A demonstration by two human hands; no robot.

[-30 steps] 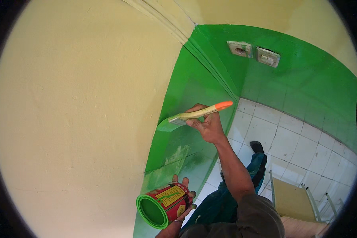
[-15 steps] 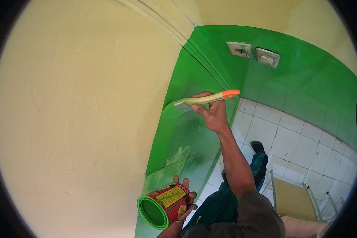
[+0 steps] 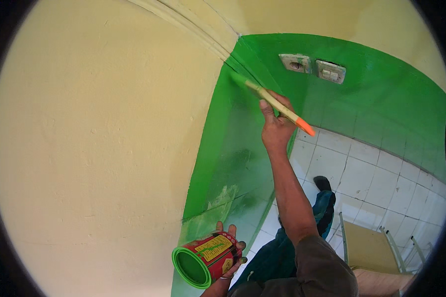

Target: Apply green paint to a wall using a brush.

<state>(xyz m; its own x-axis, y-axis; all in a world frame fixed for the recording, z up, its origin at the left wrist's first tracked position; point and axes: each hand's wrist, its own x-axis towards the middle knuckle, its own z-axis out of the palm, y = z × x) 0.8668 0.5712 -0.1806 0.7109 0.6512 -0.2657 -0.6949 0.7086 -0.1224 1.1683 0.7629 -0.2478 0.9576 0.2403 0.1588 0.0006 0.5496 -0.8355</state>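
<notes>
My right hand (image 3: pixel 277 121) grips a paintbrush (image 3: pixel 280 105) by its pale wooden handle, which ends in an orange tip. Green bristles touch the green-painted wall (image 3: pixel 213 123) close to the corner, just right of the border with the cream wall (image 3: pixel 99 138). Lower down, my left hand (image 3: pixel 235 252) holds a red paint can (image 3: pixel 218 250) with a yellow label and a green-smeared rim. The can is tilted toward the cream wall, and green paint shows inside it.
A power socket (image 3: pixel 295 63) and a light switch (image 3: pixel 330 72) sit on the green back wall. Below lies a white tiled floor (image 3: pixel 352 173). At lower right stands a chair (image 3: pixel 371 247) with a tan seat and metal legs. Patchy, thinly painted wall shows above the can.
My right hand has carried the brush up along the green wall toward the corner, turning it so the handle now slopes down to the right. The left hand and can have barely moved.
</notes>
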